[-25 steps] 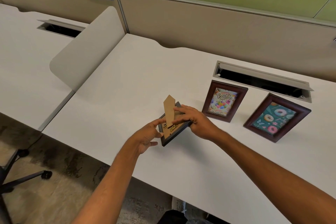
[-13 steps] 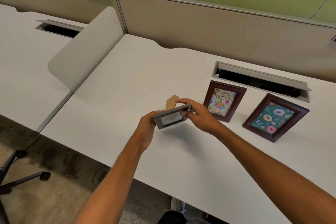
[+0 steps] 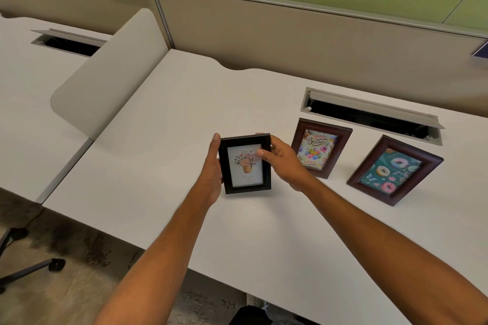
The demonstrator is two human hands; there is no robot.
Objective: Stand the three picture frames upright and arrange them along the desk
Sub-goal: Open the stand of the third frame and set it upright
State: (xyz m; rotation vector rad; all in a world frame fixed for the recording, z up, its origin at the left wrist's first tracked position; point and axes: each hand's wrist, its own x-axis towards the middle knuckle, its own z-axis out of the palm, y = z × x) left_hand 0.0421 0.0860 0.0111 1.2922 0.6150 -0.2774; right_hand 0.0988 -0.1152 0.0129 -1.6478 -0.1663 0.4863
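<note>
A small black frame (image 3: 247,185) with a flower-pot picture stands upright facing me in the middle of the white desk (image 3: 163,119). My left hand (image 3: 212,171) grips its left edge and my right hand (image 3: 284,159) grips its right edge, thumb on the glass. To its right a brown frame with a birthday card (image 3: 320,148) stands upright. Further right a brown frame with a donut picture (image 3: 394,170) stands upright, turned at an angle. The black frame's back stand is hidden behind it.
An open cable tray (image 3: 369,113) is sunk into the desk behind the brown frames. A beige partition wall (image 3: 290,34) backs the desk. A curved divider panel (image 3: 111,71) separates the neighbouring desk on the left. Chair legs (image 3: 23,269) are on the floor at lower left.
The black frame was held face down with its cardboard stand up; both hands have turned it over so it now faces me upright near the desk surface.
</note>
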